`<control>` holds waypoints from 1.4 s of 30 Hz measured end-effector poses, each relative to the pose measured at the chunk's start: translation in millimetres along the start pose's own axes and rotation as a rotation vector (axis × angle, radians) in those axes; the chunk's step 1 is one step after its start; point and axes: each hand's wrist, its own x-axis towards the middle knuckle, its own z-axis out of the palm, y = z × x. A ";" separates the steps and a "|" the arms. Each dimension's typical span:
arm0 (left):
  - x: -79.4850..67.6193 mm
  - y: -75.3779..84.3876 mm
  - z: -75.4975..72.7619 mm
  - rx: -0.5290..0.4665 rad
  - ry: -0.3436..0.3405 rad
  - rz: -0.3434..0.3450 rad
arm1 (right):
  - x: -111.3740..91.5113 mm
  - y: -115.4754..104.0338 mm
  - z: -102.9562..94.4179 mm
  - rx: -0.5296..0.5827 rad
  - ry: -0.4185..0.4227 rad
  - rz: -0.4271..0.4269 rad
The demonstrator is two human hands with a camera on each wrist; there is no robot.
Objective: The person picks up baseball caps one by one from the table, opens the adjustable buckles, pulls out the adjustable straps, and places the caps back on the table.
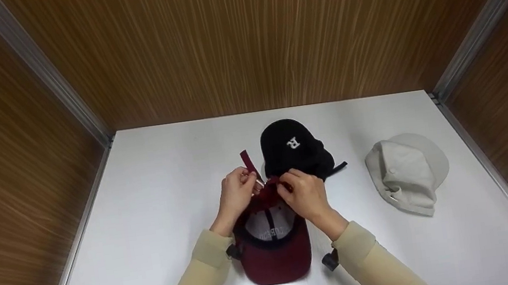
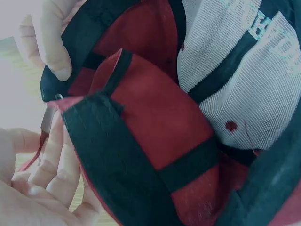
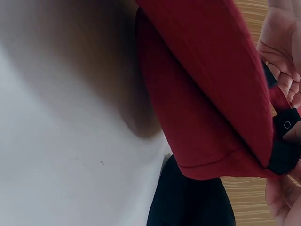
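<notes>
A maroon baseball cap [image 1: 277, 264] lies with its brim toward me, its inside turned up. My left hand [image 1: 234, 194] pinches its back strap [image 1: 248, 161] beside a metal buckle [image 2: 47, 118]; the strap's free end sticks up beyond the fingers. My right hand [image 1: 307, 193] grips the other side of the back opening, thumb by a small metal eyelet [image 3: 287, 125] in the dark inner band. In the left wrist view, the cap's dark sweatband [image 2: 117, 155] and white mesh lining [image 2: 225, 84] show between the hands.
A black cap [image 1: 287, 150] with a white letter sits just beyond the maroon one, its strap end [image 1: 337, 168] pointing right. Farther right lies a beige cap [image 1: 405, 174]. Wood-grain panels [image 1: 240, 41] wall in the white table [image 1: 150, 175] at the back and sides.
</notes>
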 end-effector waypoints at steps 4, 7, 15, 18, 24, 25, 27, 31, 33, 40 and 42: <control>-3.3 -1.6 -3.3 0.033 -0.043 0.013 | 0.0 -0.1 0.8 0.009 -0.007 0.020; -6.8 -5.1 -5.8 0.088 -0.075 0.032 | -0.3 0.0 1.4 0.006 -0.020 0.034; -17.9 -15.9 -12.2 0.227 -0.229 0.120 | 0.0 1.8 0.5 0.028 -0.060 0.076; -19.6 -19.1 -13.9 0.270 -0.264 0.156 | 0.3 2.3 0.4 0.042 -0.086 0.082; -20.1 -23.2 -13.3 0.353 -0.252 0.184 | 0.2 1.8 1.2 0.054 -0.131 0.071; -19.8 -23.6 -12.7 0.357 -0.243 0.187 | 0.2 1.7 1.5 0.052 -0.134 0.070; -19.4 -23.8 -11.7 0.356 -0.225 0.197 | 0.1 1.6 2.3 0.045 -0.140 0.065; -18.1 -23.8 -9.5 0.358 -0.193 0.214 | 0.2 1.4 3.7 0.043 -0.145 0.059; -17.7 -23.8 -8.5 0.358 -0.181 0.223 | 0.2 1.1 4.5 0.037 -0.146 0.056; -20.7 -20.4 -6.8 0.364 -0.173 0.227 | 0.2 -0.2 6.0 -0.001 -0.133 0.056; -21.3 -19.5 -7.2 0.374 -0.171 0.228 | 0.0 0.6 6.3 0.000 -0.122 0.051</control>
